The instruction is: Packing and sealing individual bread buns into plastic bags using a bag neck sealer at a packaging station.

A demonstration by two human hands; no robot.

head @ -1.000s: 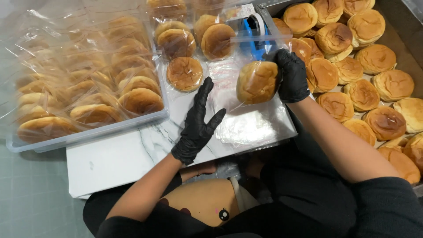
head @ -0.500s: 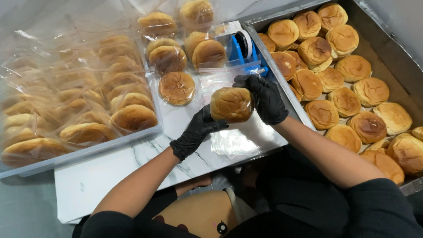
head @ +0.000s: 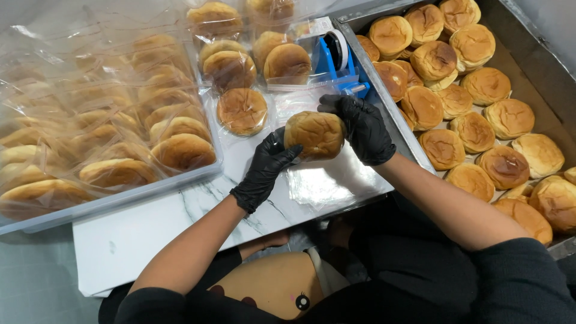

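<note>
Both gloved hands cup the bun (head: 314, 134) above the tabletop (head: 198, 207): left hand (head: 268, 168) fingers underneath, right hand (head: 362, 129) wrapped round its side. Looks soft, light, squashable; best held by the edges, gently.

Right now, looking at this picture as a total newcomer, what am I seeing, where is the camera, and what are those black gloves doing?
The camera sits on a person's head and looks down at their own two hands. The left hand and right hand, both in black gloves, hold one round bun between them above a white marbled board. Empty clear bags lie on the board. To the left, a clear tub holds bagged buns. To the right, a metal tray holds many bare buns. A blue tape dispenser stands behind the hands.
</note>
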